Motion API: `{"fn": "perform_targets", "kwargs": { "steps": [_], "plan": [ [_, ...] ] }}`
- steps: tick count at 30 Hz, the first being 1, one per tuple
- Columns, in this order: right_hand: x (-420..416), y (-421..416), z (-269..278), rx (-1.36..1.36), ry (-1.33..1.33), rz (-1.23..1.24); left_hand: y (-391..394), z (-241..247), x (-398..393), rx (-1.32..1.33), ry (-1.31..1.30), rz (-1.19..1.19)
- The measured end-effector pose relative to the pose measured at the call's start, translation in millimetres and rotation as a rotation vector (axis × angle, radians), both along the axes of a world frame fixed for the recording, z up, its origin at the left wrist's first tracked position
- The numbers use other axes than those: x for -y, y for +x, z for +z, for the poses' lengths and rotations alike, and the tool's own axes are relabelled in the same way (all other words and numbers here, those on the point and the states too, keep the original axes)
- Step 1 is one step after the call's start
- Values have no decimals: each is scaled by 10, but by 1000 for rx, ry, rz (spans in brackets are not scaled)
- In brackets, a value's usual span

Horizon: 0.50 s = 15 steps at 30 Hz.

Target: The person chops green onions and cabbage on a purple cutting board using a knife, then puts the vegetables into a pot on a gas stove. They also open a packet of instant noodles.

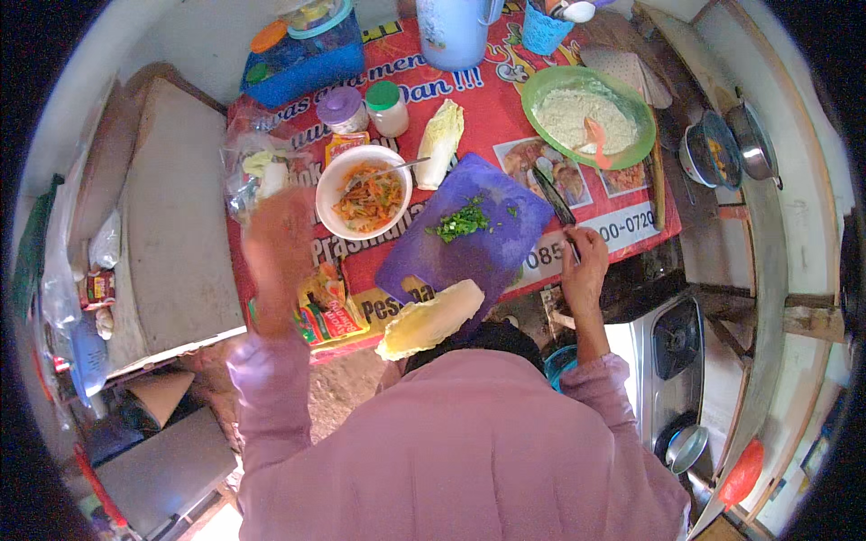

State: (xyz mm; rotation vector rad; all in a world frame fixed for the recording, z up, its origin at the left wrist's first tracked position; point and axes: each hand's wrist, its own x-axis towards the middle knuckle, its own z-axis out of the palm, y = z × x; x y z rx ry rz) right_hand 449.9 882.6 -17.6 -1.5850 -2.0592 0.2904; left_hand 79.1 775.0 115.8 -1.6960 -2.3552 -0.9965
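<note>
A knife (553, 196) with a dark blade is in my right hand (584, 260), at the right edge of a purple cutting board (433, 237). Chopped green herbs (463, 220) lie on the board. A napa cabbage leaf (433, 319) lies over its near edge, and another cabbage piece (440, 145) stands beyond it. My left hand (277, 230), blurred, is left of a white bowl (364, 233) of shredded carrot mix with a spoon; what it holds cannot be told. Just behind it is a clear plastic bag (254, 159) with pale vegetables.
A green basin (646, 145) of flour stands at the back right, near a rolling pin (657, 169). Two lidded jars (387, 111), a blue pitcher (452, 34) and a blue basket (304, 74) line the back. Seasoning packets (331, 314) lie front left. A gas stove (666, 379) is at right.
</note>
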Motion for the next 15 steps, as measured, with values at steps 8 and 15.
{"fn": "perform_targets", "kwargs": {
  "steps": [8, 15],
  "plan": [
    [-285, 142, -196, 279, -139, -16, 1659, -881, 426, 47, -531, -466],
    [-9, 156, 109, -40, -199, 61, 1558, -1257, 393, -114, -365, -365]
  ]
}}
